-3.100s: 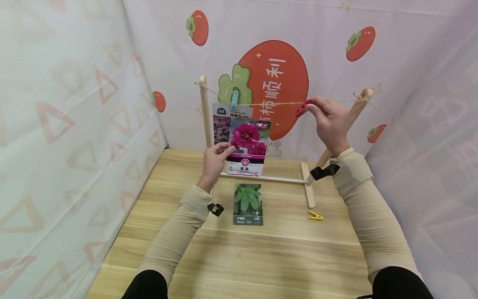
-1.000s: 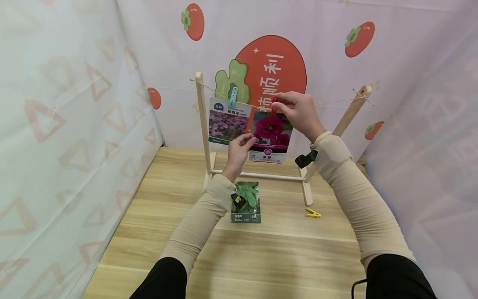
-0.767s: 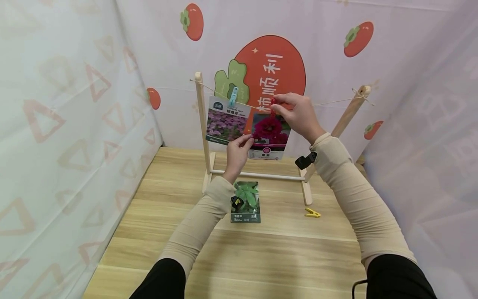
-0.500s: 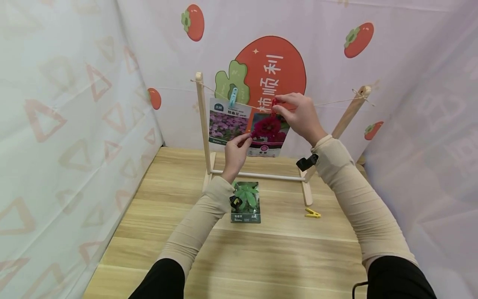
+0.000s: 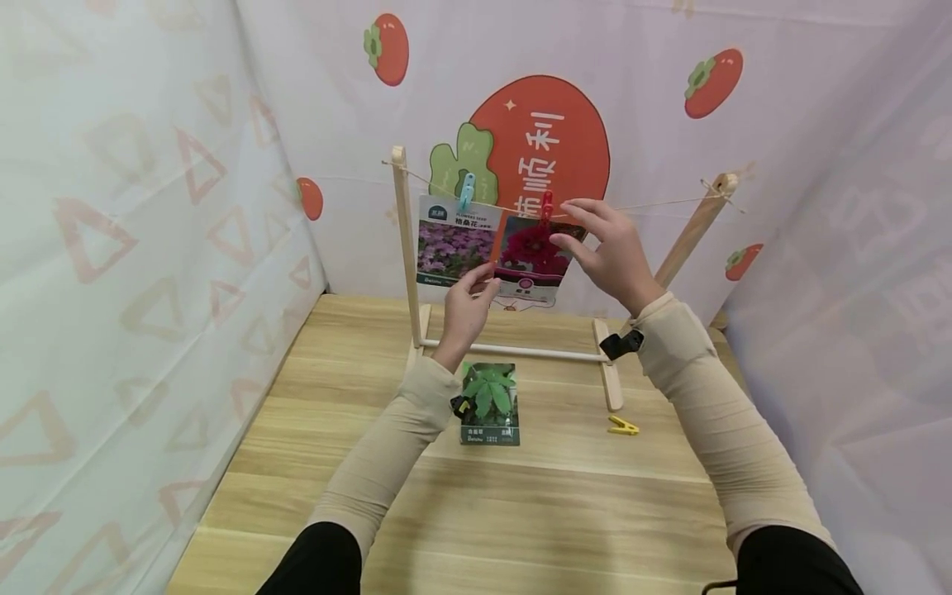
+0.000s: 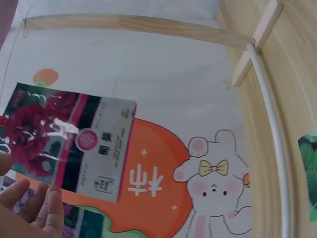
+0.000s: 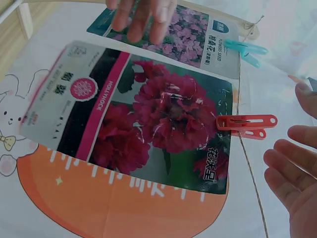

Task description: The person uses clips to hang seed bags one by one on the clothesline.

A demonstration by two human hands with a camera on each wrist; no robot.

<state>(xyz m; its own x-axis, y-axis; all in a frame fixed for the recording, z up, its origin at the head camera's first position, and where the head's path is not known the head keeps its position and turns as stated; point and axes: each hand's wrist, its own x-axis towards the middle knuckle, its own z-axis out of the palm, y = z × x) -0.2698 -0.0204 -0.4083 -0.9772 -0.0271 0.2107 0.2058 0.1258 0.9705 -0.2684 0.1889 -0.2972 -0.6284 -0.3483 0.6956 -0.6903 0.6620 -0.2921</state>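
pink flower packet hung from string

its lower left edge is flanked by the left hand, fingers loosely parted; by the right hand, fingers spread, nothing is pinched. glossy blooms are printed above a pale foot, long axis downward. its top is gripped by a red clip, nearer the right hand.

Persimmon-print backdrop hangs behind, bow-wearing cartoon rabbit on it; triangle-print cloth hangs left; wood-grain tabletop below

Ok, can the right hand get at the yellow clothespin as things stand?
Probably yes: the right hand holds nothing, clear of the red clothespin, and the yellow clothespin lies uncovered on the table.
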